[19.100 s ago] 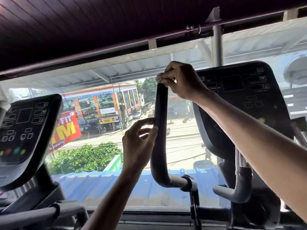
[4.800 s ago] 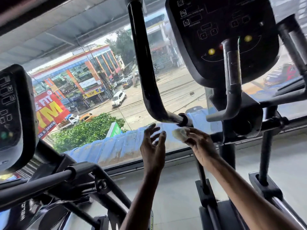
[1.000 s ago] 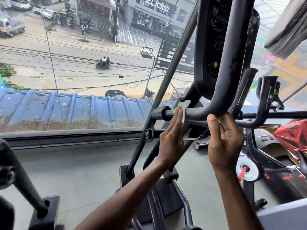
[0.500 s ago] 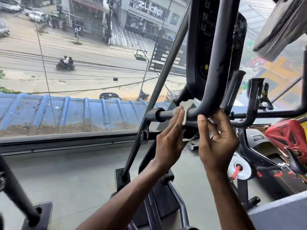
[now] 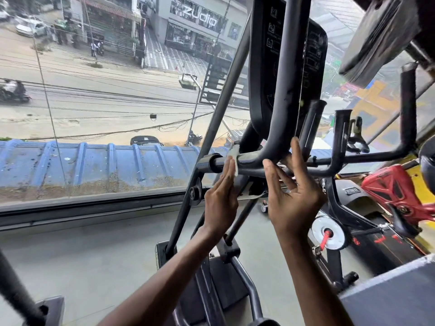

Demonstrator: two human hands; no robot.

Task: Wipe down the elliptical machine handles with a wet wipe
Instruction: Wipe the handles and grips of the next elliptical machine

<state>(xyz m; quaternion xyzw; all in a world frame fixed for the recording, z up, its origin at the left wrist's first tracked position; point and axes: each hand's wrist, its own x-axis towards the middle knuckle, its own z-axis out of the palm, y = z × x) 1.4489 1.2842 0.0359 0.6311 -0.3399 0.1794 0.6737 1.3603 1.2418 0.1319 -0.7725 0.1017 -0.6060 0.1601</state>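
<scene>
White thin wipe (image 5: 232, 157) | left hand (image 5: 221, 203) presses flat | curved matte handle (image 5: 277, 123)

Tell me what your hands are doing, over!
Left hand flat, pressing wet wipe against handle. Right hand open, touching its bend. Nothing blocking.
</scene>
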